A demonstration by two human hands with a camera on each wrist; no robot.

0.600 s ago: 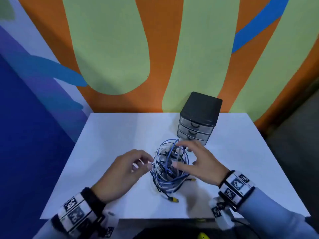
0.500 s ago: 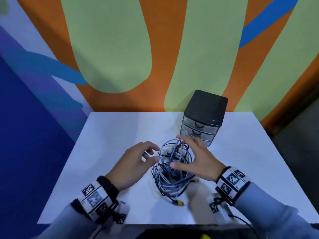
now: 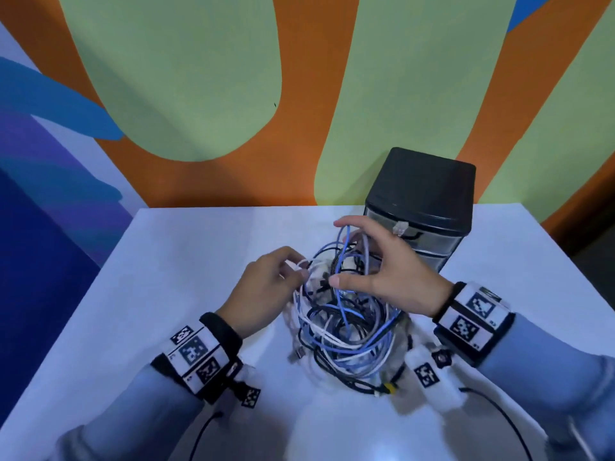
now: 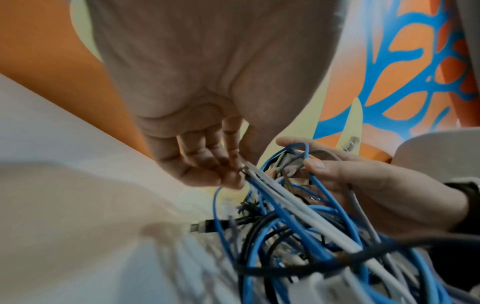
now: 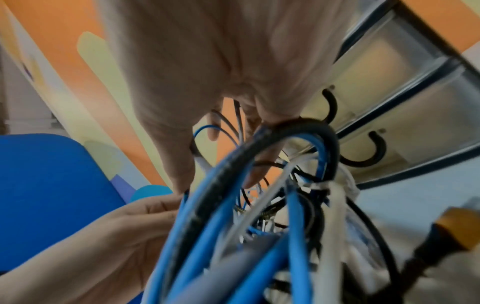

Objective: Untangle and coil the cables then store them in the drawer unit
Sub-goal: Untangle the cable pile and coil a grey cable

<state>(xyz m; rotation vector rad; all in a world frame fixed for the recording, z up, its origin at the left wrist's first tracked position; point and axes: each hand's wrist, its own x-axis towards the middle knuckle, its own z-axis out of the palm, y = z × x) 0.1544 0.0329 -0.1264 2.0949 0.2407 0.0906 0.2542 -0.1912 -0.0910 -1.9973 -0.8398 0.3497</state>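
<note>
From the head camera, a tangled bundle of blue, white, grey and black cables sits on the white table, close to the front edge. The left hand is at the left side of the bundle, and its curled fingers pinch a white cable near the top of the tangle. The right hand is over the upper right part of the bundle; its fingers and thumb are curved around several raised loops, and a thin blue cable goes up between them. The dark grey plastic drawer unit with translucent drawers stands just behind the right hand, with its drawers closed. A yellow plug lies at the lower right edge of the bundle. Both wrists wear bands with black and white markers.

From the left wrist camera, the left hand has its fingertips closed on some white and blue strands that go down into the cables. The right hand holds blue and grey loops on the opposite side.

From the right wrist camera, the right hand has its fingers hooked through thick blue and black loops of the cables. The left hand is at the lower left and touches the bundle. The drawer unit is at the right, near the cables, and two black curved handles show on its drawer fronts.
</note>
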